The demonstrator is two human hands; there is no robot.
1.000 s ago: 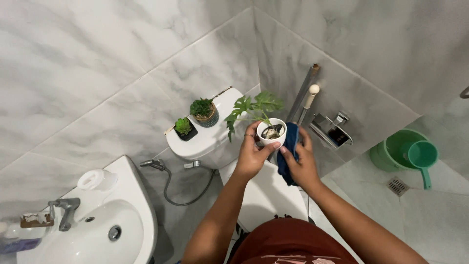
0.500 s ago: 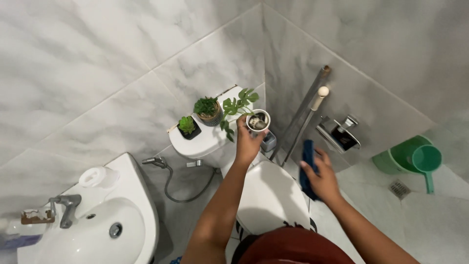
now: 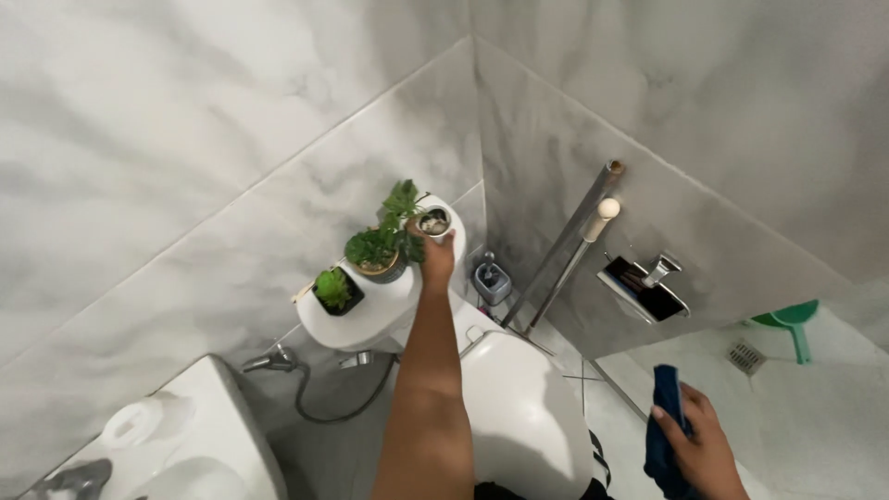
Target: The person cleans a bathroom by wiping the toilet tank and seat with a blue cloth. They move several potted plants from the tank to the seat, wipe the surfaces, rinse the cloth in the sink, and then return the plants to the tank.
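Note:
My left hand (image 3: 435,256) is stretched out over the toilet tank (image 3: 366,319) and grips a small white pot (image 3: 432,222) with a leafy green plant (image 3: 401,206), at the tank's right end. Two more small potted plants stand on the tank lid, one in a round pot (image 3: 375,253) and one in a dark square pot (image 3: 334,291). My right hand (image 3: 699,443) hangs low at the right and holds a dark blue cloth (image 3: 663,421). The closed white toilet lid (image 3: 519,407) lies below my left arm.
A toilet brush holder (image 3: 492,280) stands in the corner beside two long poles (image 3: 567,243). A metal wall holder (image 3: 645,287) is on the right wall. A white sink (image 3: 199,435) is at lower left, a green dipper (image 3: 795,324) and floor drain (image 3: 744,354) at right.
My left hand has carried the white pot farther out to the tank's right end. My right hand with the blue cloth has dropped down and to the right, away from the pot.

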